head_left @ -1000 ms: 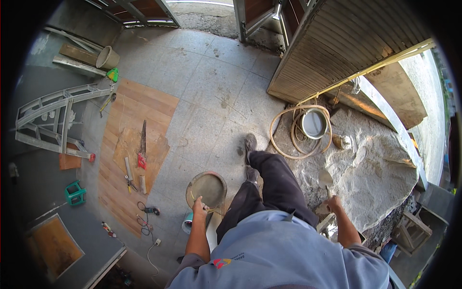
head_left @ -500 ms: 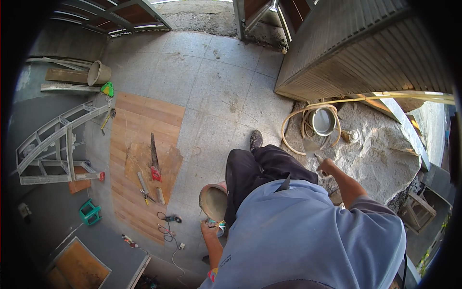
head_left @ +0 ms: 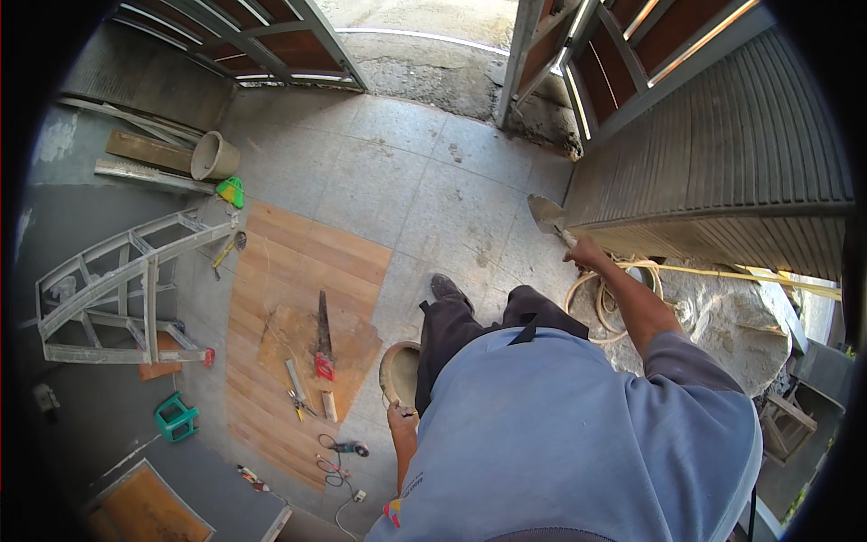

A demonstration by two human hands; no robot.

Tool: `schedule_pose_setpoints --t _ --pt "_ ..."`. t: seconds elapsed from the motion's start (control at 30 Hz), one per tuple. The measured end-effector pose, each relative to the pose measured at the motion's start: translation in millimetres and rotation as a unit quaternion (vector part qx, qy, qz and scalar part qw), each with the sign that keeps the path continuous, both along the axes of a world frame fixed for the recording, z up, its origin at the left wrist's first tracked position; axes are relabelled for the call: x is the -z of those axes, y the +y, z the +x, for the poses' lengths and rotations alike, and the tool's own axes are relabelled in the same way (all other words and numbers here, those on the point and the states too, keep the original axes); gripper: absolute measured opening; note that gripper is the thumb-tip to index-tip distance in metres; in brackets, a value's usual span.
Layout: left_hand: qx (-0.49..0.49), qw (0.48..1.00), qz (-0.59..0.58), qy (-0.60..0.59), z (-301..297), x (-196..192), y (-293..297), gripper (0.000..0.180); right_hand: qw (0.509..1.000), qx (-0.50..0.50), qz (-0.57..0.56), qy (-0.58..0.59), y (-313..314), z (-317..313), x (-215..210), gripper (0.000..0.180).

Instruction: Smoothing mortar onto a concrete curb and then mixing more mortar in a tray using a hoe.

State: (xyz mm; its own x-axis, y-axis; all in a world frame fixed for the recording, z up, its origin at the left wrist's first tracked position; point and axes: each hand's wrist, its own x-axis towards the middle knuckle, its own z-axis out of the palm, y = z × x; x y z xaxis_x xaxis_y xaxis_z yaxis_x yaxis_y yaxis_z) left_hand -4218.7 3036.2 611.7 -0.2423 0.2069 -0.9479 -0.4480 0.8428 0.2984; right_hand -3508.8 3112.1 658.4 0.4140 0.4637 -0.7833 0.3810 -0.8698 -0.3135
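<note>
My right hand [head_left: 587,253] is closed around the handle of a trowel [head_left: 545,211]. Its broad, dirty blade is out over the grey floor, close to the lower edge of a ribbed panel. At my left side, my left hand [head_left: 403,416] grips a mud-coloured bucket [head_left: 387,375] by its near edge; whether it has the rim or the handle I cannot tell. The bucket hangs tilted beside my leg, its inside partly in view.
Rough stone [head_left: 722,316] and a coiled hose [head_left: 578,287] lie to the right. A handsaw [head_left: 323,336] rests on wooden boards [head_left: 271,280]. Left are a ladder [head_left: 144,271], a green stool [head_left: 175,416] and a corded power tool [head_left: 350,448]. Gates [head_left: 298,45] stand at the far end.
My right hand has lifted the trowel from beside the stone and swung it forward and left, to the ribbed panel. The view has tilted up toward the gates. My left hand keeps the bucket.
</note>
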Motion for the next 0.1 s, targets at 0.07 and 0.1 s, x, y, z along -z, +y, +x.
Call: schedule_pose_setpoints --t 0.07,0.1 --pt "-0.034 0.999 -0.009 -0.021 4.3 -0.8 51.7 0.039 1.000 0.017 0.015 -0.003 23.3 8.8 7.3 0.029" --pt "-0.078 0.996 -0.021 -0.039 0.0 -4.3 70.9 0.040 0.999 0.023 0.026 -0.002 38.2 5.8 8.2 0.028"
